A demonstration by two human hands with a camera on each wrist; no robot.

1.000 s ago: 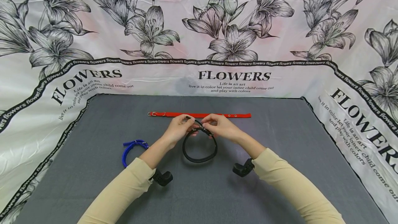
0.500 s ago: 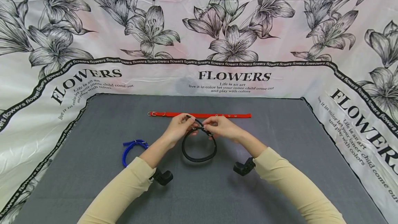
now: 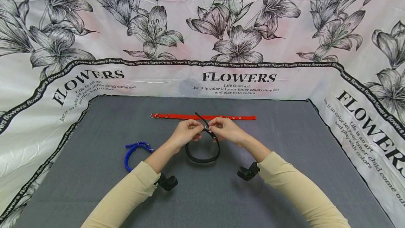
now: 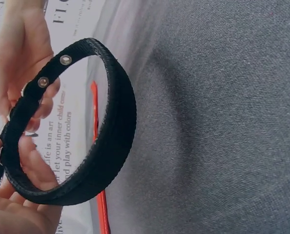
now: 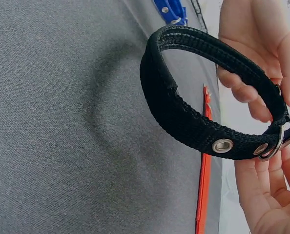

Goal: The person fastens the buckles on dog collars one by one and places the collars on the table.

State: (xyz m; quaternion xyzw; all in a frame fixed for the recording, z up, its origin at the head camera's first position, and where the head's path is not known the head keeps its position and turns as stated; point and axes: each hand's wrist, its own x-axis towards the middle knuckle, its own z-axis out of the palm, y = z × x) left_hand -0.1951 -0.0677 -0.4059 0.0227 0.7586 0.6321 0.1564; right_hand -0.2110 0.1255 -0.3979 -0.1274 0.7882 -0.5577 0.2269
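Left grip and right grip are both pinching a black, ring-shaped woven collar where its ends are overlapping. Keeping its layers flat and pulling evenly would probably be serving best. The roundish collar is hanging below both grips, above the grey worktop, showing no clear long axis; its slim free end is pointing beyond them, slanting leftward, toward a flat red fabric strap
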